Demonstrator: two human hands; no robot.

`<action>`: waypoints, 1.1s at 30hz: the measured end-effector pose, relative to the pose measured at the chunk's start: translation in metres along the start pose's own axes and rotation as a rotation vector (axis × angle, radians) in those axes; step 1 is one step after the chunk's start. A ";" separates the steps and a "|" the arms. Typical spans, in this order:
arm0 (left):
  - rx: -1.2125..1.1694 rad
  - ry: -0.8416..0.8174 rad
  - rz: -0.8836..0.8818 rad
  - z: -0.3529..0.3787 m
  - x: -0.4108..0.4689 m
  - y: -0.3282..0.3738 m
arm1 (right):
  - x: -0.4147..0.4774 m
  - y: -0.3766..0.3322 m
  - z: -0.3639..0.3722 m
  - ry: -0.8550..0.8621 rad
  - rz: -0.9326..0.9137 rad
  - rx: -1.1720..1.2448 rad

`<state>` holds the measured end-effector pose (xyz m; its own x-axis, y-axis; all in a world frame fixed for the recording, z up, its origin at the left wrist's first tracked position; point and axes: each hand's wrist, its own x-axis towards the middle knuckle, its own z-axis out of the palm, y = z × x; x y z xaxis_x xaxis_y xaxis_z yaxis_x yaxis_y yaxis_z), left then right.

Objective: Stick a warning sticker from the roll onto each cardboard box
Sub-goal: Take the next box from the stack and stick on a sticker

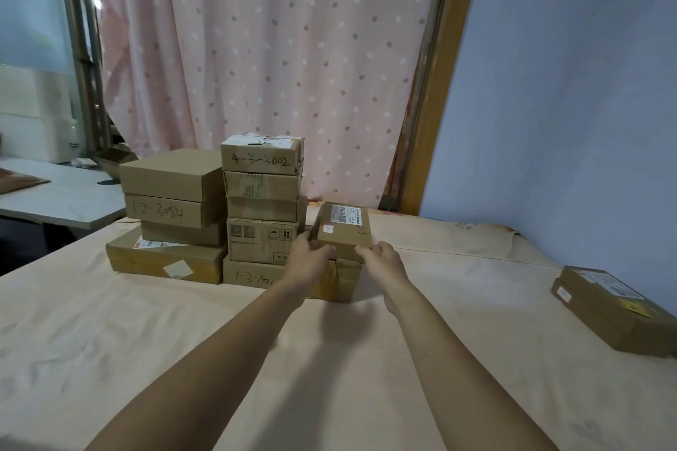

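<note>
Both arms reach forward over a cloth-covered surface. My left hand [309, 256] and my right hand [383, 256] grip the near corners of a small cardboard box [344, 229] with a white shipping label on top and a small sticker near its front left corner. This box rests on a lower taped box [342, 280]. Two stacks of cardboard boxes stand to the left: a tall middle stack [262, 201] and a wider left stack [172, 205]. No sticker roll is visible.
Two flat stacked boxes [615, 308] lie at the right edge, the upper one with a yellow sticker. A pink dotted curtain [274, 48] hangs behind. A blue wall [568, 84] stands to the right. A white table [62, 190] sits at the left.
</note>
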<state>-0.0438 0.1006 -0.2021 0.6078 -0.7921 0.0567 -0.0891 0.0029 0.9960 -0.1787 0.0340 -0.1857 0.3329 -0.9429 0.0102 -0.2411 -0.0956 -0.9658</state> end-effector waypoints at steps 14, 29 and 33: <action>-0.193 -0.029 -0.042 0.013 -0.005 -0.008 | -0.001 0.017 0.010 0.129 0.102 0.328; -0.450 -0.010 0.112 0.017 -0.052 -0.004 | -0.023 0.016 -0.024 0.340 -0.047 0.752; -0.463 0.006 0.097 0.019 -0.059 -0.010 | -0.031 0.018 -0.032 0.384 -0.109 0.730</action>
<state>-0.0940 0.1359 -0.2166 0.6184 -0.7715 0.1498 0.2152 0.3495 0.9119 -0.2228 0.0511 -0.1949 -0.0464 -0.9962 0.0735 0.4704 -0.0866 -0.8782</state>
